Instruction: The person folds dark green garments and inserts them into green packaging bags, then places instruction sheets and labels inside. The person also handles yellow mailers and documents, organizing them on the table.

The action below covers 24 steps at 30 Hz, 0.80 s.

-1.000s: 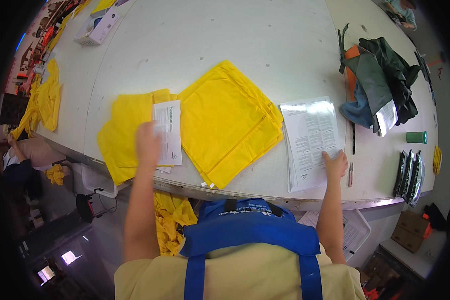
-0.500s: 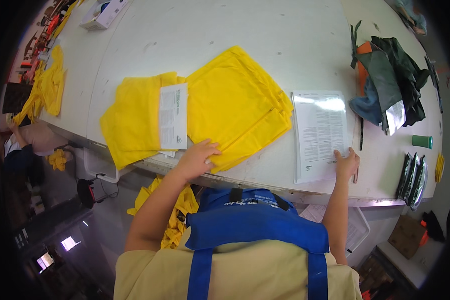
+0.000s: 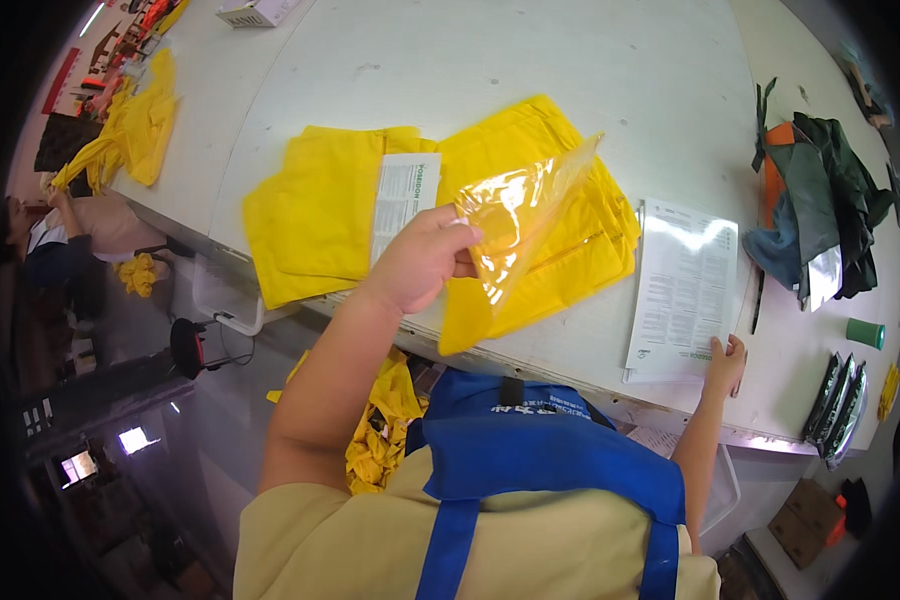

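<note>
My left hand (image 3: 425, 262) is closed on a clear plastic bag (image 3: 530, 205), pinching one side of it above a folded yellow garment (image 3: 590, 265). Left of that lies another folded yellow garment (image 3: 315, 215), with a white printed sheet (image 3: 407, 195) on its right side. My right hand (image 3: 727, 365) is closed at the lower right corner of a stack of printed sheets (image 3: 682, 290). A thin reddish-brown edge shows beside its fingers; what they grip, if anything, I cannot make out.
Dark green and orange cloth (image 3: 820, 200) lies right of the sheets. Near it are a green cylinder (image 3: 865, 333) and several dark shiny packets (image 3: 836, 410). A white box (image 3: 255, 12) stands far left. Another person (image 3: 80, 235) is beside yellow cloth (image 3: 145, 125) at left.
My left hand has risen from the right-hand yellow garment and now holds up the clear bag. My right hand has shifted slightly at the sheets' corner. The whole view has moved a little.
</note>
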Tool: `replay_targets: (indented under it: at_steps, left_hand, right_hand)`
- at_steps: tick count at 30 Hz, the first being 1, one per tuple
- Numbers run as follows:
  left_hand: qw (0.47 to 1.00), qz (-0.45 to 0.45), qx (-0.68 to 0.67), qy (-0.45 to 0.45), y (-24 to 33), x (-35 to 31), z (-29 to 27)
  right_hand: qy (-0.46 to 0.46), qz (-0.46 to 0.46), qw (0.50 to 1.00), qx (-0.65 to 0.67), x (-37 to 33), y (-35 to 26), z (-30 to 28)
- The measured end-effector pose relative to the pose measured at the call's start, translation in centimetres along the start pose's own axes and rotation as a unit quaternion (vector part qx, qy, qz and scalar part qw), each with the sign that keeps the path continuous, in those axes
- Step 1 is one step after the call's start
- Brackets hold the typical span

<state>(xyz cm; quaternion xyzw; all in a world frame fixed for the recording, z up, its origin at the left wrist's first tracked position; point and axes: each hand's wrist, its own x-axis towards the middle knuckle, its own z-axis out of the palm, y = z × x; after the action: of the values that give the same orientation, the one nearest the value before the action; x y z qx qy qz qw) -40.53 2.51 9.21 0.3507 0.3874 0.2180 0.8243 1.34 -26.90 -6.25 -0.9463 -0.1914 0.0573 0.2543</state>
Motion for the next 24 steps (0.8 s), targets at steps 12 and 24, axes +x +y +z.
replay_targets:
  at_steps: [12,24]
  left_hand:
    - [0.992,0.095,0.085,-0.018,1.7,-3.9,4.0]
    - [0.926,0.338,0.150,0.072,4.8,-3.5,1.4]
  right_hand:
    - [-0.054,0.053,0.993,0.089,-0.8,1.3,0.5]
    - [-0.191,0.211,0.859,0.425,-1.6,1.9,-2.6]
